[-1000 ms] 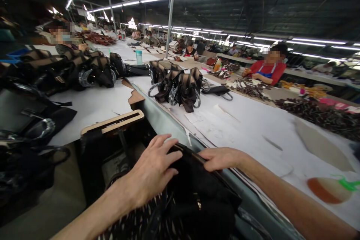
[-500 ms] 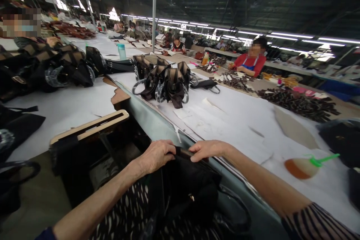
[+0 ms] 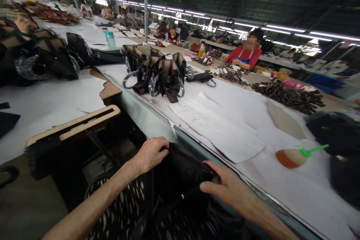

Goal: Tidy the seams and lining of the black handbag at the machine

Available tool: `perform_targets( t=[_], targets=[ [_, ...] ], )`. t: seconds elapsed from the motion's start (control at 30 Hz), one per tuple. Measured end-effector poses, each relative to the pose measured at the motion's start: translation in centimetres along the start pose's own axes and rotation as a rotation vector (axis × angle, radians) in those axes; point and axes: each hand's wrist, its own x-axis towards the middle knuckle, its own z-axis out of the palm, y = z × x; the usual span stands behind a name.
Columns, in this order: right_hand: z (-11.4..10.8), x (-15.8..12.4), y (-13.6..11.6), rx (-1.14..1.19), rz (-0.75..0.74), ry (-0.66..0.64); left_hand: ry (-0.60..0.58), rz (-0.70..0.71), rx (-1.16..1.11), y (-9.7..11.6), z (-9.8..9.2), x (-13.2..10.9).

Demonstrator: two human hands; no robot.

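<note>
A black handbag (image 3: 182, 174) with a small gold-coloured fitting rests over my lap, at the edge of the worktable. My left hand (image 3: 152, 153) is closed on the left end of its upper rim, fingers curled over the fabric. At the rim's right end is my right hand (image 3: 225, 185), with its fingers on the far side and the thumb on the near side. Between both hands the top edge is stretched out, and the bag's mouth shows as a dark gap. The lower part of the bag blends into dark patterned clothing.
Several finished-looking handbags (image 3: 168, 78) stand ahead on the white-covered table (image 3: 227, 127). A squeeze bottle (image 3: 291, 157) of amber liquid lies to the right. At left is a wooden slotted frame (image 3: 92, 120). Across the table sits a person in red (image 3: 247, 56) beside piles of dark strips (image 3: 289, 95).
My right hand has moved right and down along the bag's rim, away from my left hand. The bag's top edge is now spread wider. The view has shifted slightly.
</note>
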Motion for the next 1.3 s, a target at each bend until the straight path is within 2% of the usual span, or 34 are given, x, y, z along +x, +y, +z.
perform_targets(
  t=[0.13,0.33,0.43,0.53,0.63,0.73,0.83,0.9,1.0,1.07,1.17,1.3],
  targets=[
    [1.4,0.1,-0.2,0.021,0.019,0.067,0.003,-0.046,0.018,0.2,-0.7,0.0],
    [0.7,1.8,-0.5,0.175,-0.076,0.043,0.053,-0.028,0.084,0.8,-2.9,0.0],
    [-1.5,3.6,-1.6,0.226,-0.187,0.026,0.091,-0.052,0.09,1.7,-5.6,0.3],
    [-4.8,5.9,-3.8,0.129,-0.355,0.065,0.194,-0.077,0.111,3.4,-8.8,0.5],
    [-7.4,7.4,-5.8,0.028,-0.435,0.033,0.281,-0.095,0.171,5.0,-10.2,-0.3],
    [-7.3,7.3,-6.3,-0.017,-0.45,-0.034,0.246,-0.138,0.171,4.9,-8.5,-2.2],
    [-4.8,5.8,-5.2,-0.108,-0.409,-0.091,0.132,-0.145,0.078,3.5,-5.1,-4.9],
    [-3.1,4.5,-4.5,-0.177,-0.372,-0.099,0.099,-0.157,0.053,2.8,-2.9,-6.4],
    [-1.7,3.0,-4.1,-0.236,-0.357,-0.064,0.201,-0.165,0.118,3.2,-0.7,-7.8],
    [-1.8,2.3,-4.3,-0.244,-0.348,-0.031,0.307,-0.085,0.156,4.2,-0.1,-7.9],
    [-2.6,1.7,-4.9,-0.23,-0.319,-0.025,0.422,0.074,0.108,6.0,0.4,-7.0],
    [-3.1,1.1,-5.1,-0.209,-0.301,-0.053,0.493,0.069,-0.015,7.2,1.0,-5.7]
  ],
)
